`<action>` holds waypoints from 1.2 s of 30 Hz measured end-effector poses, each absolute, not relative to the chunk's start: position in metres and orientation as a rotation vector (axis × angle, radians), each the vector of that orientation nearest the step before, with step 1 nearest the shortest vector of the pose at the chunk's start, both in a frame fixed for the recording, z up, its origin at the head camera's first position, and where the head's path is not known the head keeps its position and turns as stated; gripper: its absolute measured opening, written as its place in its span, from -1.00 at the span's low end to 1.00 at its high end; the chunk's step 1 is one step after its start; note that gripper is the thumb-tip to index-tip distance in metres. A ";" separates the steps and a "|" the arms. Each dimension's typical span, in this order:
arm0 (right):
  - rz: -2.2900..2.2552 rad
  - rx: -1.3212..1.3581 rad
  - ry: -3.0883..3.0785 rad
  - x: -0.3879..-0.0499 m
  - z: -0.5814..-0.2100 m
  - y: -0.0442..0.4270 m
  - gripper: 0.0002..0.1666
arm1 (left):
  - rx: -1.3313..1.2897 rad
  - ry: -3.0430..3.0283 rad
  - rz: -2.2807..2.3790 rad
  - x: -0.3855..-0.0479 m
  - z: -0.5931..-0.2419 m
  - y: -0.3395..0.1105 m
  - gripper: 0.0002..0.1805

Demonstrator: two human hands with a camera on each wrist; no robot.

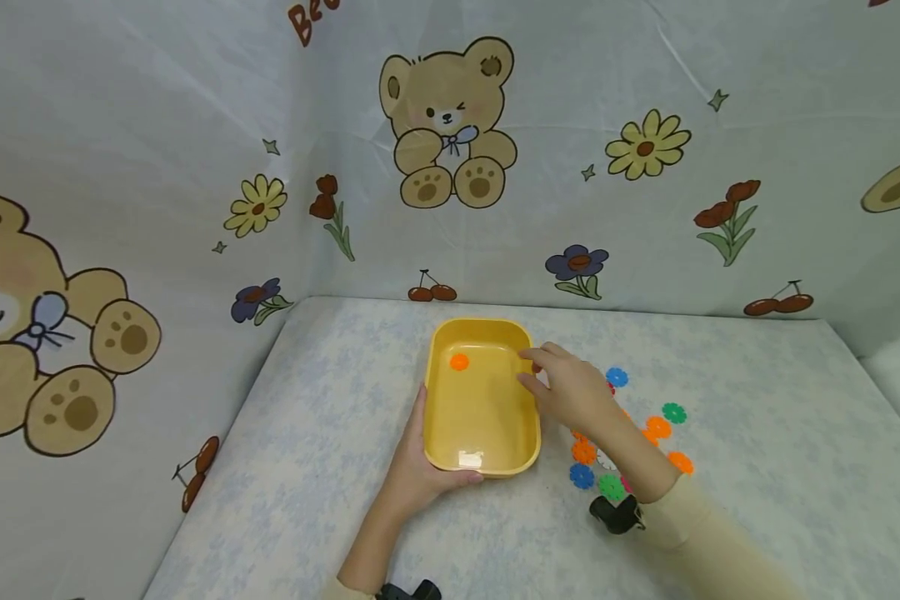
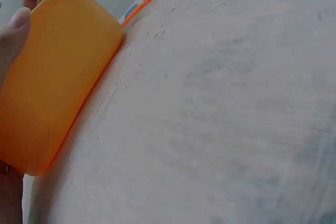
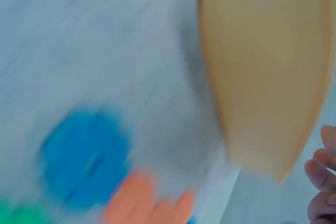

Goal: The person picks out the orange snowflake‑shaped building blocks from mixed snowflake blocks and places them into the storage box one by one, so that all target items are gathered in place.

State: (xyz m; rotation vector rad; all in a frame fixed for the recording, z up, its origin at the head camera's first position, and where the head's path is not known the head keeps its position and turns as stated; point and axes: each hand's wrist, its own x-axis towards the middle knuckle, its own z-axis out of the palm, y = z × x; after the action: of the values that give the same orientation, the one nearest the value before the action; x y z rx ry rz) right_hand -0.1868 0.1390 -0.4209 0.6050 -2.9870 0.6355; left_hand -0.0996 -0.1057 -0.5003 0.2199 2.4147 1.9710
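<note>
A yellow rectangular tray (image 1: pixel 483 417) sits in the middle of the table, one orange notched disc (image 1: pixel 459 362) inside it near the far left. My left hand (image 1: pixel 418 475) grips the tray's near left corner, thumb along the near side and fingers on the left wall; the left wrist view shows its thumb (image 2: pixel 16 32) against the tray wall. Over the tray's right rim is my right hand (image 1: pixel 570 387), thumb and forefinger apart with no disc visible between the tips. A small red patch shows behind those fingers; what it is cannot be told.
Several notched plastic discs lie right of the tray, among them a blue disc (image 1: pixel 581 476), a green disc (image 1: pixel 674 413) and an orange disc (image 1: pixel 680 462). My right forearm hides part of the group. A bear-printed cloth (image 1: pixel 540 225) hangs behind the table.
</note>
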 end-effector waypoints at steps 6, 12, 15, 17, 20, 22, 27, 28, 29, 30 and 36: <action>0.644 0.437 -3.108 -0.185 -0.437 0.194 -0.49 | 0.212 2.398 2.009 -0.099 -0.503 -0.106 0.57; 0.605 0.372 -3.273 -0.183 -0.450 0.218 -0.41 | 0.150 2.385 2.062 -0.094 -0.509 -0.105 0.54; 0.552 0.408 -3.287 -0.183 -0.455 0.222 -0.43 | 0.143 2.386 2.081 -0.094 -0.510 -0.105 0.53; 0.531 0.442 -3.270 -0.183 -0.458 0.225 -0.47 | 0.153 2.379 2.092 -0.094 -0.511 -0.104 0.53; 0.535 0.457 -3.256 -0.183 -0.462 0.229 -0.53 | 0.158 2.359 2.097 -0.094 -0.510 -0.103 0.51; 0.553 0.446 -3.255 -0.183 -0.463 0.232 -0.55 | 0.154 2.345 2.096 -0.093 -0.509 -0.102 0.51; 0.614 0.401 -3.276 -0.183 -0.465 0.234 -0.60 | 0.143 2.327 2.095 -0.092 -0.509 -0.101 0.49; 0.631 0.393 -3.280 -0.183 -0.465 0.234 -0.61 | 0.146 2.326 2.097 -0.092 -0.509 -0.101 0.49; 0.642 0.386 -3.284 -0.183 -0.465 0.234 -0.61 | 0.152 2.322 2.101 -0.092 -0.510 -0.101 0.49; 0.653 0.378 -3.287 -0.183 -0.465 0.234 -0.61 | 0.155 2.322 2.101 -0.093 -0.510 -0.102 0.49; 0.696 0.392 -3.297 -0.185 -0.464 0.235 -0.59 | 0.172 2.345 2.096 -0.094 -0.513 -0.102 0.51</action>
State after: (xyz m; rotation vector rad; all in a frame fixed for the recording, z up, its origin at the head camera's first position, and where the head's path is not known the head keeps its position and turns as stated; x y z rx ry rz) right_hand -0.1847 0.2353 -0.4637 0.3916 -3.2965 0.6961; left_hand -0.0943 -0.1018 -0.5127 0.1721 2.3454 2.0958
